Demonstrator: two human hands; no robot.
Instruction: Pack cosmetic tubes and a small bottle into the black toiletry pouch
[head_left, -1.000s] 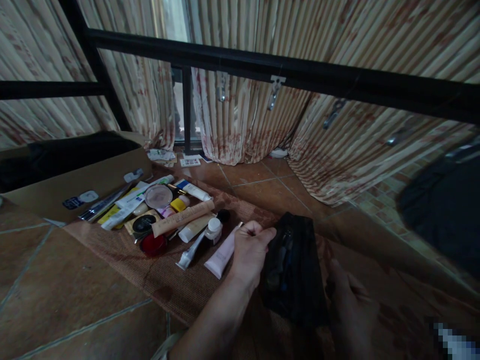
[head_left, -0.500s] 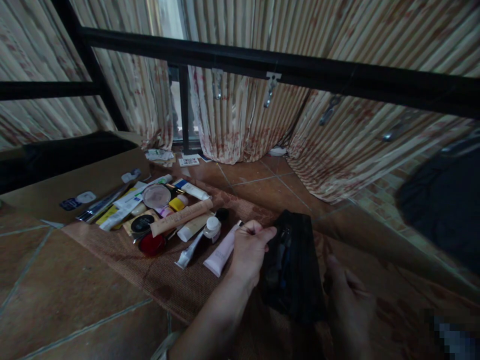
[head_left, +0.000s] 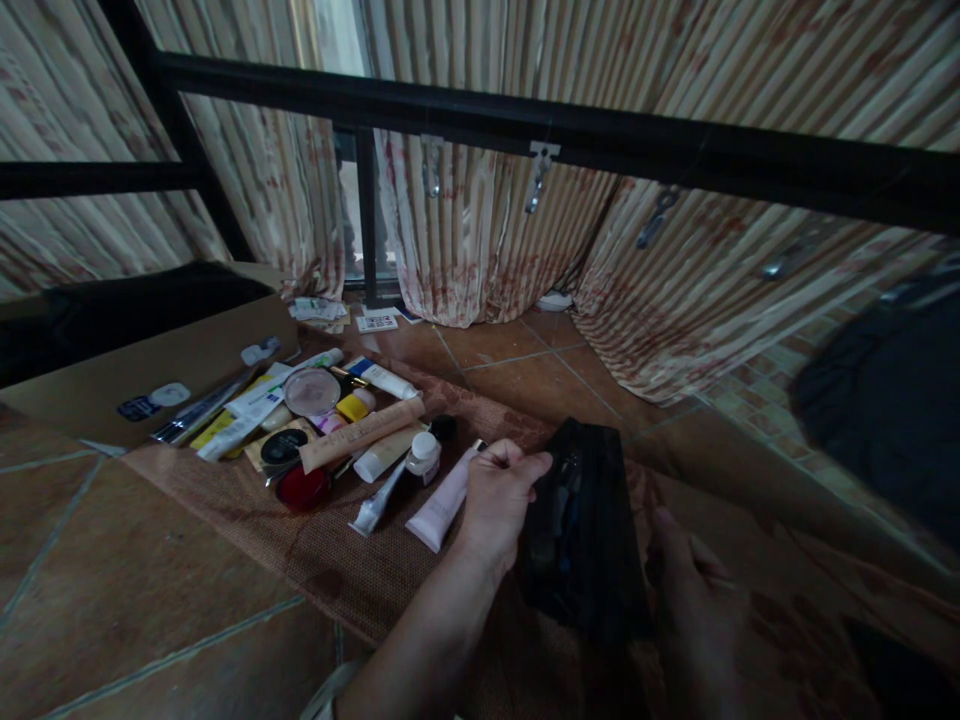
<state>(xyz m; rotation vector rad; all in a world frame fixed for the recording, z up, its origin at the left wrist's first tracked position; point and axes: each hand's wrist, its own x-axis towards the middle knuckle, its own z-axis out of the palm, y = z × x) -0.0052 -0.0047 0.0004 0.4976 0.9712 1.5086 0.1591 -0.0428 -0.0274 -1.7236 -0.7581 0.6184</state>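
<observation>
A black pouch (head_left: 585, 540) stands between my two hands, with dark items faintly visible through its front. My left hand (head_left: 504, 500) is closed, thumb and fingers pinching the pouch's left edge near the top. On the other side my right hand (head_left: 694, 580), in deep shadow, has its fingers curled at the right edge and appears to grip it. Just left of my left hand lies a pale pink tube (head_left: 442, 505). Beside it are a small white-capped bottle (head_left: 425, 455), a silvery tube (head_left: 377, 503) and a beige tube (head_left: 364, 435).
A brown woven mat (head_left: 300, 545) lies under the things on the tiled floor (head_left: 150, 580). Round compacts (head_left: 312, 392) and several more tubes are heaped near a cardboard box (head_left: 217, 350). Dark rail (head_left: 480, 120) and curtains (head_left: 495, 240) stand behind; a dark bag-like shape (head_left: 885, 390) is right.
Both hands and the pouch stay almost where they were. The view has shifted very slightly.
</observation>
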